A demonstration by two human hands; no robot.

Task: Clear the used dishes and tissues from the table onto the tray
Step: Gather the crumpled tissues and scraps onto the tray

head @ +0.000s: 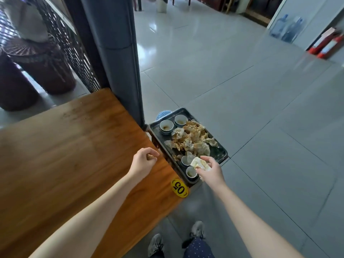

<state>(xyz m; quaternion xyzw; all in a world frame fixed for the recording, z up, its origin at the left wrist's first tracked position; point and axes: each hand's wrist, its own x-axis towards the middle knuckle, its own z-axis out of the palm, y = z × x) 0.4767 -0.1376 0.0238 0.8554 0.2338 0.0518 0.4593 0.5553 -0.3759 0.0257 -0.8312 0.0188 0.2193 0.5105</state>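
**A:** Status on the clearing?

**B:** Looks close to finished. Already loaded on the black rectangular tray [219, 154], parked just off the right edge of the brown wooden tabletop [74, 146]: two small white cups [166, 125] at the far end, a second pair of cups [191, 173] at the near end, and a heap of crumpled stained tissues [191, 140] across the middle.

**A:** In hand?

**B:** Pinching one crumpled yellow-stained white tissue [200, 163] with the right grip [212, 172], thumb against fingertips, just above the second pair of cups. Not yet dropped.

**A:** Left?

**B:** Hovering the left grip [143, 161] over the tabletop's right edge, fingers curled in. Maybe pinching a small brown scrap; cannot tell.

**A:** Remaining on the tabletop?

**B:** Spotted only faint smears and crumbs toward the far edge, plus a yellow oval "05" sticker [179, 188] at the near right corner. No dishes seen there. Unverified beyond the frame's left cut.

**A:** To do?

**B:** Probably just: release the tissue onto the tray, empty the left grip if loaded, check the unseen part.
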